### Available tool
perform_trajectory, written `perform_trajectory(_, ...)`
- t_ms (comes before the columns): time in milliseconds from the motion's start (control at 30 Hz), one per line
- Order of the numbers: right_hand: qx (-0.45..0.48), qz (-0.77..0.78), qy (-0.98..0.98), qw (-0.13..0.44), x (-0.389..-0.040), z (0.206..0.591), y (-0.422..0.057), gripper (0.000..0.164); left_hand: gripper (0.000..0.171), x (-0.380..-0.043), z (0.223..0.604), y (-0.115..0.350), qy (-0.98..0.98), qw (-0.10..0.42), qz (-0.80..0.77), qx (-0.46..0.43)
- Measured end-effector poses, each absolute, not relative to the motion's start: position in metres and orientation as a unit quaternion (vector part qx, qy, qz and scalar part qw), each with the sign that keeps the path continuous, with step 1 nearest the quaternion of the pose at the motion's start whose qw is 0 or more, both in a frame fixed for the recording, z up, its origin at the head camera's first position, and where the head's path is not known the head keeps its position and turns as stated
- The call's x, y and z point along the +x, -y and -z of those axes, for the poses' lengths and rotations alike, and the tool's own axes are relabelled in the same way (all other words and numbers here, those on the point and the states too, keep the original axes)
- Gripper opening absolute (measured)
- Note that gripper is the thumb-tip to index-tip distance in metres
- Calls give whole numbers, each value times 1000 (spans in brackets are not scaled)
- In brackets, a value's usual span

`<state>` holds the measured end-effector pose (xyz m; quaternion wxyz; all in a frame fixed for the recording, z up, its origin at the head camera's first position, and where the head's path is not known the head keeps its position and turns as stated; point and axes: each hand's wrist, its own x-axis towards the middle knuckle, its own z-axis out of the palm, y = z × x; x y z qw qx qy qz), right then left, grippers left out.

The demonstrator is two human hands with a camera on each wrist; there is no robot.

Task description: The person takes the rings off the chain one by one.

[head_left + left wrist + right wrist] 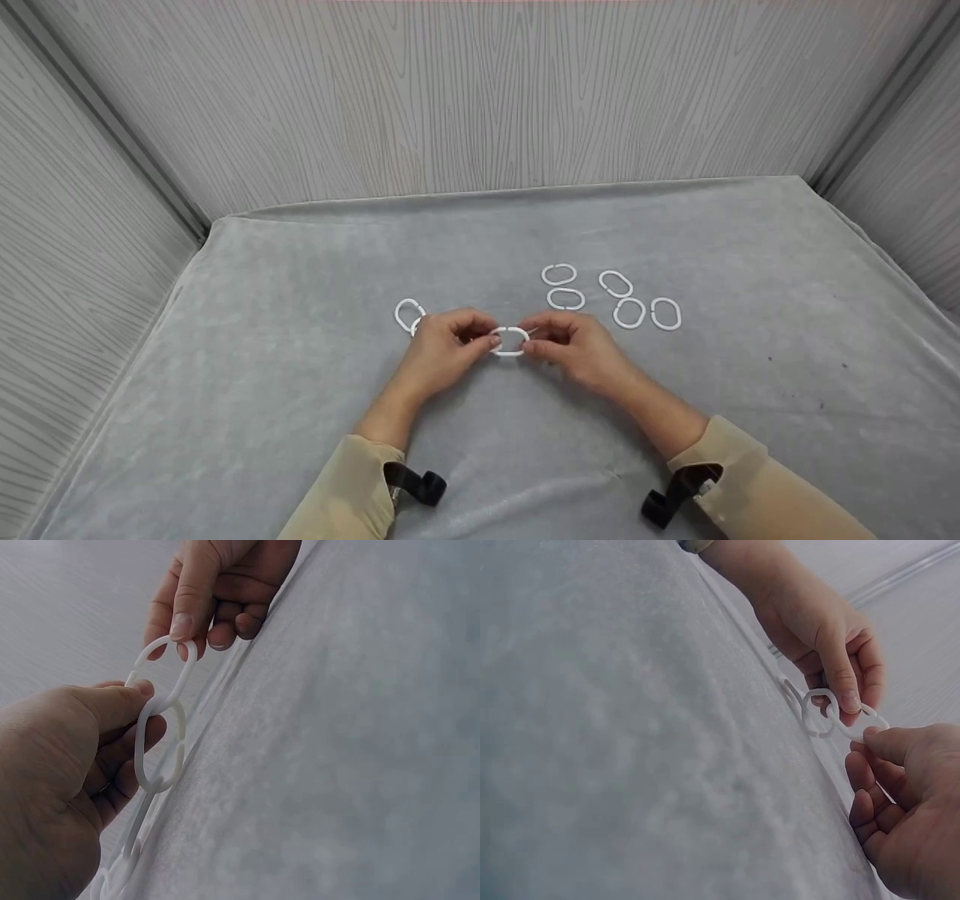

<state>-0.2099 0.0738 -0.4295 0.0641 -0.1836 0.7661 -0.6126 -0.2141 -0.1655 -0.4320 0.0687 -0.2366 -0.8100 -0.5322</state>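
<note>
Between both hands is a white oval plastic link (510, 353), its small gap facing away from the person in the head view. My left hand (442, 352) pinches its left end, and my right hand (577, 349) pinches the right end between thumb and fingers. In the left wrist view, a second link (140, 742) hangs hooked through the held one, with more chain links (135, 829) trailing below it. Part of that chain (409, 313) lies on the cloth beyond the left hand, partly hidden by it.
Several loose white links lie to the right, among them a far link (559, 284), a link near the right hand (566, 308) and a rightmost link (666, 328). Grey cloth (262, 390) covers the table. Wood-grain panels (480, 97) stand behind and at both sides.
</note>
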Motion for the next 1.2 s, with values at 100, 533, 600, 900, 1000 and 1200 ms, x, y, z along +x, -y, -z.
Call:
perform_trajectory(100,-183,610,-769,59,-210,430,-74,25,9,-214,432,165,808,70,537,-231)
perform_trajectory(533,-174,613,-769,52,-213,433,-76,27,9,-215,431,168,821,117,524,-196)
perform_trajectory(600,-169,614,-770,50,-213,433,-76,28,8,-216,431,169,821,112,524,-198)
perform_trajectory(900,-158,613,-772,48,-214,433,-76,28,11,-216,427,177,823,71,526,-203)
perform_trajectory(1000,-156,615,-772,49,-214,433,-76,28,14,-217,426,179,825,60,522,-208)
perform_trajectory(1200,-152,618,-770,50,-214,432,-76,28,16,-217,427,180,831,44,510,-219)
